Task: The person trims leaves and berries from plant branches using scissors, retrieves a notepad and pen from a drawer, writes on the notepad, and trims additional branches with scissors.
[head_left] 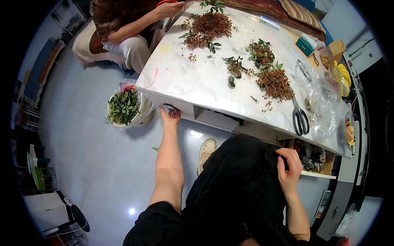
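Note:
Low at the table's front side, my left hand [170,115] reaches down with its fingers curled at a dark, curved edge; what they grip is too small to make out. Left of it stands a white bucket [143,117] lined with clear plastic and filled with green leaves [124,105]. My right hand [289,165] rests on the black clothing [242,176] over my leg, fingers loosely curled, nothing visible in them. Above it on the white table [184,80] lie black-handled scissors [301,119] and a pile of small reddish-brown berries [276,84] with some leaves.
Across the table, another person's hand [168,9] holds red-handled scissors [167,1] beside a larger berry heap [211,25]. Crumpled clear plastic [326,110] covers the right end. An open drawer [318,174] juts out near my right hand. Leafy sprigs [234,67] lie mid-table.

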Action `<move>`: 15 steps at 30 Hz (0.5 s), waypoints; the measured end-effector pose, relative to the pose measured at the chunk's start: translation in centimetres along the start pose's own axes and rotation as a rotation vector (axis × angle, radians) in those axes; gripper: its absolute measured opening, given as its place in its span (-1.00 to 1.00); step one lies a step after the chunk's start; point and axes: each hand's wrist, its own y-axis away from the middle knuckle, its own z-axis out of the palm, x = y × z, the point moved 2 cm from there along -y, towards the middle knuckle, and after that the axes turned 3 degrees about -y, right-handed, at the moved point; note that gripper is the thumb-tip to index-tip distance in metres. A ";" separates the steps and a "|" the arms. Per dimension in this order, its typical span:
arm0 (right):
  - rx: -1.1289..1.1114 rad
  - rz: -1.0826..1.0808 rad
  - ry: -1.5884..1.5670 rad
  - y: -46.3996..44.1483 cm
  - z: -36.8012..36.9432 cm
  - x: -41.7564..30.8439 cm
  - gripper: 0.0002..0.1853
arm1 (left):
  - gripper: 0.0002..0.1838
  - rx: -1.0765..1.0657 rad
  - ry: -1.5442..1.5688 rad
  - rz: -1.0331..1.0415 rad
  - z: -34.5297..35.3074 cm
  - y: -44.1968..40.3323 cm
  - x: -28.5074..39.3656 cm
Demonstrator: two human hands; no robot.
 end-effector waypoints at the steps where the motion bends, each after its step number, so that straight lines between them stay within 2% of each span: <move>1: -0.003 -0.001 0.004 -0.1 0.0 -0.1 -0.87 | -0.11 0.001 0.003 -0.004 -0.9 -0.7 0.4; 3: -0.009 -0.023 0.017 -0.1 0.1 -0.5 -0.87 | -0.12 -0.114 -0.069 -0.030 -2.9 -1.7 1.6; 4: -0.010 -0.023 0.018 -0.1 0.1 -0.4 -0.87 | -0.15 -0.007 -0.170 0.054 -3.5 -0.4 2.0; 6: 0.001 -0.026 0.037 -0.1 0.0 -0.2 -0.86 | -0.22 -0.108 -0.385 0.026 -5.8 -2.9 4.5; 7: -0.002 -0.028 0.038 -0.1 0.0 -0.2 -0.86 | -0.28 -0.165 -0.569 0.016 -6.0 -1.2 5.7; 11: -0.019 -0.023 0.074 -0.1 0.0 -0.3 -0.86 | -0.31 -0.114 -0.655 0.048 -6.3 -3.6 6.2; 15: -0.036 0.005 0.117 -0.1 -0.2 -0.3 -0.85 | -0.44 -0.264 -0.689 -0.008 -8.6 -7.6 7.9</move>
